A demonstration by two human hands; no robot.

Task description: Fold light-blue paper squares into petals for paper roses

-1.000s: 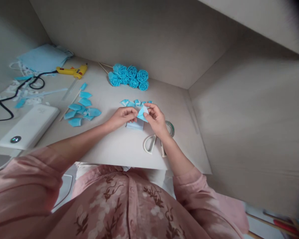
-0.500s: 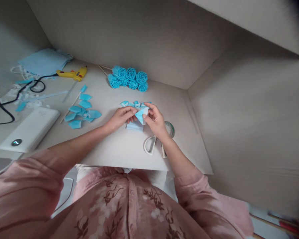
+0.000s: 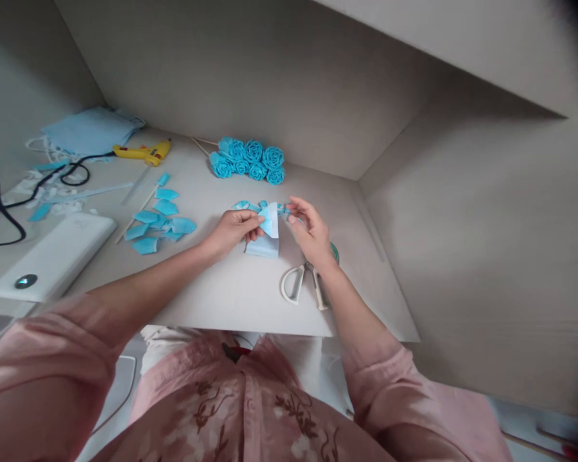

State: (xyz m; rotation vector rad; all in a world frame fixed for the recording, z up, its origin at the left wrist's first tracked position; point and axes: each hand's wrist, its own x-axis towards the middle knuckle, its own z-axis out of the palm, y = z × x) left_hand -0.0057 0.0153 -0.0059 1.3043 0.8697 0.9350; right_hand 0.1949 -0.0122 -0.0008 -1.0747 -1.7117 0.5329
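Note:
Between thumb and fingers, my left hand (image 3: 238, 230) pinches a folded piece of light blue and white mask fabric (image 3: 271, 221). My right hand (image 3: 311, 228) is just to the right of that piece, thumb and fingers apart, with nothing visible in it. Under the held piece lies a pale blue fabric piece (image 3: 264, 249) on the table. Small folded blue pieces (image 3: 243, 205) sit in a row behind my hands, partly hidden by them. A pair of scissors (image 3: 293, 284) with white handles lies by my right wrist, partly covered by it.
Several blue fabric roses (image 3: 253, 151) lie at the back. Cut blue petals (image 3: 148, 218) and a stick are on the left. Farther left are a yellow glue gun (image 3: 144, 153) with a black cord, a stack of masks (image 3: 91, 131), scraps, and a white power bank (image 3: 52, 256). Walls enclose the table.
My right hand has let go of the fabric piece and moved slightly right, its fingers opening. My left hand still holds the piece. The view has shifted slightly.

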